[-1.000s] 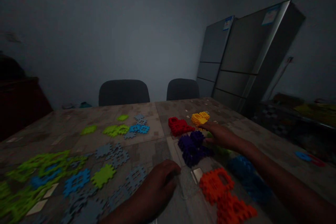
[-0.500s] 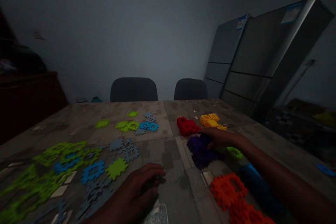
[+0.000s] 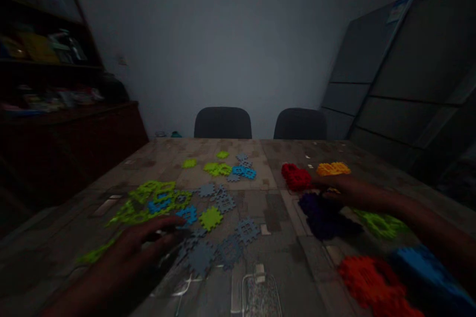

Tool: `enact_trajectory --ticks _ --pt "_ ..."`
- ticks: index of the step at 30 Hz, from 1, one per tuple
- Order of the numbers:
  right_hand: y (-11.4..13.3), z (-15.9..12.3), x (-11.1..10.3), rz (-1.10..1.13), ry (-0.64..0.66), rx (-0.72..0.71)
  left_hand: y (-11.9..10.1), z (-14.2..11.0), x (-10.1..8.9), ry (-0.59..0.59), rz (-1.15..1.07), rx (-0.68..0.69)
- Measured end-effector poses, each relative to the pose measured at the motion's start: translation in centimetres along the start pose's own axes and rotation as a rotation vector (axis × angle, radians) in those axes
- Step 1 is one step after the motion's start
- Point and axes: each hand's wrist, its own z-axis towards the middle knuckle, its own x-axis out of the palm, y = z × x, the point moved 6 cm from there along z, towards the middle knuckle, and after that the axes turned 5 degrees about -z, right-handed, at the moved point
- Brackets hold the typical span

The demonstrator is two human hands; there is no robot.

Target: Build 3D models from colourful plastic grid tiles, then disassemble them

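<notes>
My left hand (image 3: 150, 240) hovers over the left part of the table with thumb and fingers apart, nothing visible between them. Beside its fingertips lie a blue toothed building piece (image 3: 187, 215), a lime one (image 3: 210, 218) and several grey ones (image 3: 201, 256). On the right, my right hand (image 3: 329, 185) reaches over a pile of dark purple pieces (image 3: 325, 215), its fingers near a red pile (image 3: 295, 177). Its thumb and fingers look apart, though dim light and blur hide whether they touch the purple pile.
Yellow pieces (image 3: 333, 168) lie beyond my right hand; lime (image 3: 383, 223), orange (image 3: 372, 280) and blue piles (image 3: 431, 277) are nearer. Lime pieces (image 3: 143, 200) spread at the left. Two chairs (image 3: 223, 123) stand behind the table (image 3: 267, 277), a cabinet (image 3: 70, 143) at left.
The view has turned left, so the pieces appear further right. My left hand has moved left, uncovering grey pieces. My right hand stays by the purple pile.
</notes>
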Motion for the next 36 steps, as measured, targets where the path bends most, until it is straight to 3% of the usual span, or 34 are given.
enact_trajectory --ticks 4,8,13,18,23,26,29,32,36 --pt "5.5 1.0 0.5 -0.028 0.052 -0.088 3.0 1.3 -5.3 -0.166 0.036 0.074" --pt "13.3 2.4 2.4 0.048 0.121 -0.196 5.5 1.4 -7.7 -0.312 0.144 0.11" --pt "22.1 4.6 6.8 0.087 0.13 -0.24 6.1 0.9 -6.3 -0.257 0.29 0.189" --pt "26.8 5.8 11.7 -0.069 -0.043 -0.201 4.0 -0.2 -2.1 -0.109 0.325 0.312" --pt "28.2 4.4 14.1 -0.033 -0.114 -0.259 1.2 -2.5 2.4 0.12 0.347 0.488" --pt "27.3 3.5 13.9 0.018 -0.151 -0.275 0.3 -3.2 3.5 0.204 0.354 0.535" --pt "25.1 3.2 13.8 -0.037 -0.181 -0.175 0.1 -3.0 2.9 0.176 0.336 0.538" --pt "23.0 3.3 14.6 -0.109 -0.154 -0.089 0.8 -1.9 1.1 0.089 0.34 0.476" --pt "22.6 2.9 16.1 -0.129 -0.145 -0.186 3.4 -0.2 -2.7 -0.072 0.367 0.309"
